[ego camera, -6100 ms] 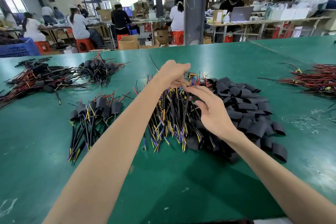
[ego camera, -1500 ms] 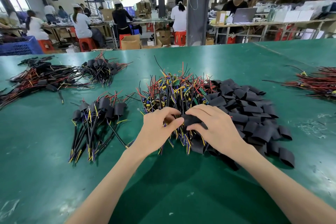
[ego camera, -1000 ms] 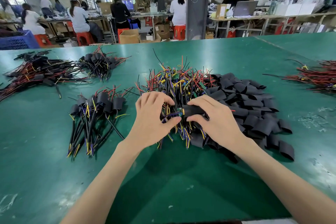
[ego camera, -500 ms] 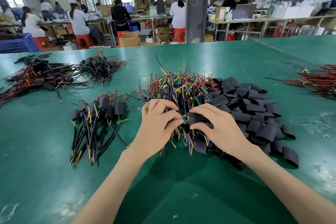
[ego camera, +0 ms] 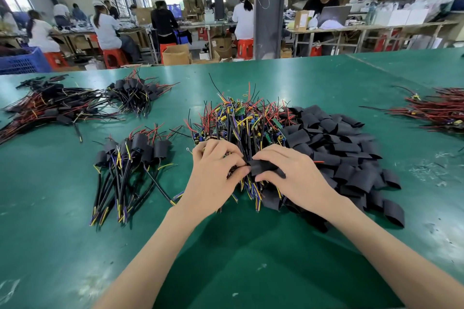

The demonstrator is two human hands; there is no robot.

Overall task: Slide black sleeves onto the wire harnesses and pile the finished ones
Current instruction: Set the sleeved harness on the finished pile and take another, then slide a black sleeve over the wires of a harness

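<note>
**Both hands on one sleeve, front of the harness heap**

The green table fills the view from your side to the far edge. On it, right of centre, lies the heap of loose black sleeves. Touching that heap's left side is the heap of bare wire harnesses, red, yellow and blue ends pointing up and away from you. Left of it, apart, sits the finished pile, sleeved ends away from you and wire tails toward you.

Your hands meet at the near edge of the bare heap. Your right hand is grasping one black sleeve, thumb under and fingers over, with the sleeve lying level and its open end facing left. Your left hand is curled, thumb and fingertips pinching a harness right at that open end, and the thumb tip touches the sleeve's edge. The fingers hide most of the harness, so how far in it sits can't be told.
</note>
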